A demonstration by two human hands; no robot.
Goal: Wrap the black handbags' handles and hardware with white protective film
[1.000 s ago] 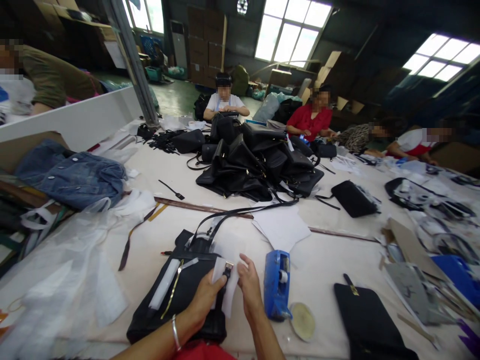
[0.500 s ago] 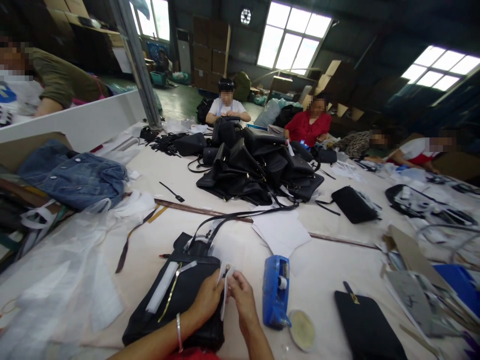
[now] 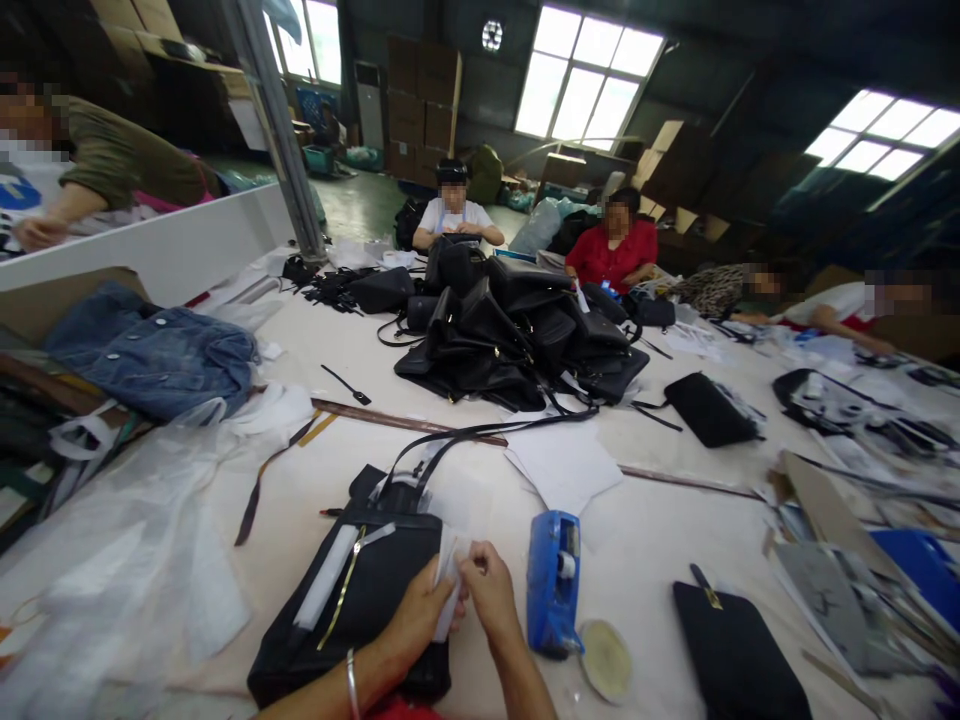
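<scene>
A black bag (image 3: 386, 565) with a gold zipper lies on the table in front of me, its thin straps stretching away toward the back. Along the bag's right side my left hand (image 3: 420, 610) is closed on a strip of white wrapping (image 3: 448, 570). My right hand (image 3: 486, 580) pinches at the same wrapping, fingertips together near its upper right edge. What the wrapping covers is hidden. Another white strip (image 3: 328, 578) lies on the bag's front beside the zipper. Just right of my hands stands a blue tape dispenser (image 3: 553, 585).
A roll of tape (image 3: 606, 658) lies by the dispenser, and a black flap-shaped piece (image 3: 739, 645) farther right. Beyond are white paper sheets (image 3: 562, 465) and a heap of black bags (image 3: 517, 330). Clear plastic (image 3: 142, 540) and a denim garment (image 3: 154, 345) are on the left. Several people sit around.
The white wrapping now lies flatter over the bag's side, covering the dark and gold part that showed before. My right hand has turned slightly and stays at its edge.
</scene>
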